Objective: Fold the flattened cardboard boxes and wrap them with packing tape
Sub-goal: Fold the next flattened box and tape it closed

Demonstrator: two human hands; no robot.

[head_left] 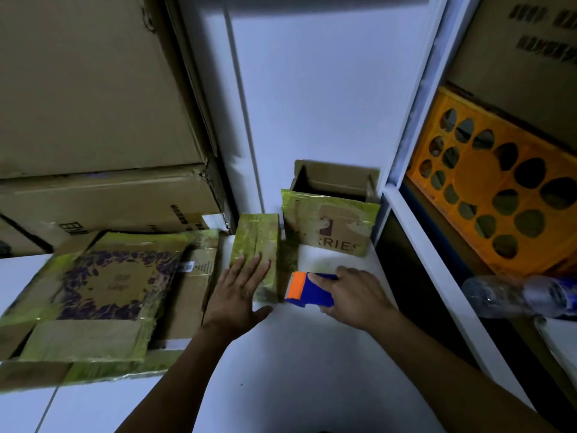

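Fingers (246, 270) straight and spread, the left hand (239, 295) presses flat on the near end of the small taped box (256, 242). The right hand (356, 295) curls round the dispenser (312, 292), whose orange roller touches that box's 3 o'clock side. From the small box, an open box (331, 226) stands at 1 o'clock, flat cardboard (103, 285) lies at 9 o'clock, and a crate (487, 189) and bottle (512, 295) lie toward 3 o'clock.

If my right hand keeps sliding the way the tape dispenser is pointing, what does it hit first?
Probably the small taped cardboard bundle under your left hand. The tape dispenser in your right hand points at its right edge, seemingly almost touching.
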